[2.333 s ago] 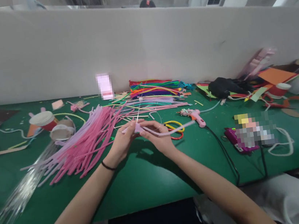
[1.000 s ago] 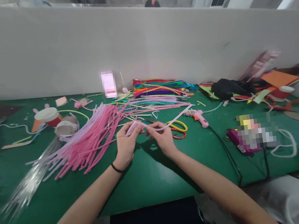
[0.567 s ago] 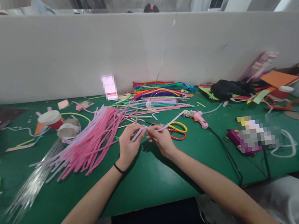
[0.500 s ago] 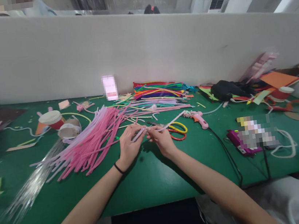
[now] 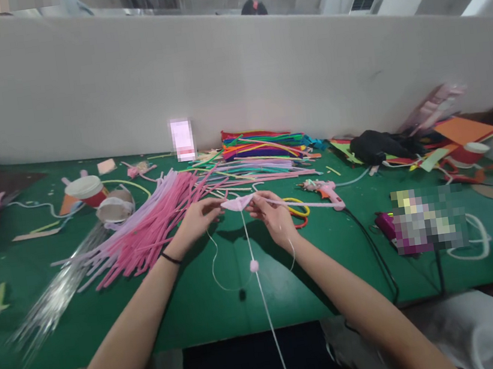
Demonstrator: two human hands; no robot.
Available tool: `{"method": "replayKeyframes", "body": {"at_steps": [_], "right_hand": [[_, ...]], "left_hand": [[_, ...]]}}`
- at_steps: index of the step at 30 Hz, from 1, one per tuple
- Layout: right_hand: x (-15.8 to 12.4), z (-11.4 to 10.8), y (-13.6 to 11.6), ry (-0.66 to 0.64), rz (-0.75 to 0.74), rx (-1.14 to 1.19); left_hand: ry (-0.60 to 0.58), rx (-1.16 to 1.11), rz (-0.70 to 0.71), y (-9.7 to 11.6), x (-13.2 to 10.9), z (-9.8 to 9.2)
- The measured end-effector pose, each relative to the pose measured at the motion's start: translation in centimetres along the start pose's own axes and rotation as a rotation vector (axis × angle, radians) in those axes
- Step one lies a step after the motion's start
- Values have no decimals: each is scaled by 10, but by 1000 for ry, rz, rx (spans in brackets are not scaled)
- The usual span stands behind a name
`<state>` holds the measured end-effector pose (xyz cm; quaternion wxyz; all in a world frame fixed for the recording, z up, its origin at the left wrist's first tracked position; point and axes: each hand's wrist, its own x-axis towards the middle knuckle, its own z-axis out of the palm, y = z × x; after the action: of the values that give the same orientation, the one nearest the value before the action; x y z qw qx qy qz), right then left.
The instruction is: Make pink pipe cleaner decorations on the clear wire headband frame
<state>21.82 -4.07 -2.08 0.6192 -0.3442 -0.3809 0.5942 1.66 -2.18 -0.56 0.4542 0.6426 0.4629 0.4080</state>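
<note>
Between both hands is a small pale pink folded piece point(image 5: 237, 204), apparently made of pipe cleaner. My left hand point(image 5: 200, 219) pinches its left end. My right hand point(image 5: 273, 216) grips its right end, and a lilac pipe cleaner point(image 5: 306, 202) runs out from those fingers to the right. From the piece a thin white stick or cord point(image 5: 267, 312) comes down toward my lap, with a fuzzy pink pompom point(image 5: 254, 266) partway along it. A fine pale thread point(image 5: 215, 267) loops below the hands. Left of my left hand lies a heap of pink and lilac pipe cleaners point(image 5: 157, 229).
A pink glue gun point(image 5: 330, 193) with a black cord lies right of my right hand, beside yellow-handled scissors point(image 5: 297, 207). Multicoloured pipe cleaners point(image 5: 264, 146) lie at the back. Silver tinsel strands point(image 5: 60, 287), a paper cup point(image 5: 88, 192) and a purple box point(image 5: 391, 232) stand further out.
My hands have moved apart and slightly up. The folded piece, the white stick with its pompom and the looping thread now show below and between them. The pipe cleaner's free end has swung down to the right.
</note>
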Motion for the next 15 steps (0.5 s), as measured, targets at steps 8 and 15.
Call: {"method": "replayKeyframes", "body": {"at_steps": [8,15], "right_hand": [[16,-3,13,-52,-63,-201],[23,2,10,-114,-113,-281]], "left_hand": [[-172,-267,-215,2,1,-9],[-259,-72,-112,12,17,-10]]}}
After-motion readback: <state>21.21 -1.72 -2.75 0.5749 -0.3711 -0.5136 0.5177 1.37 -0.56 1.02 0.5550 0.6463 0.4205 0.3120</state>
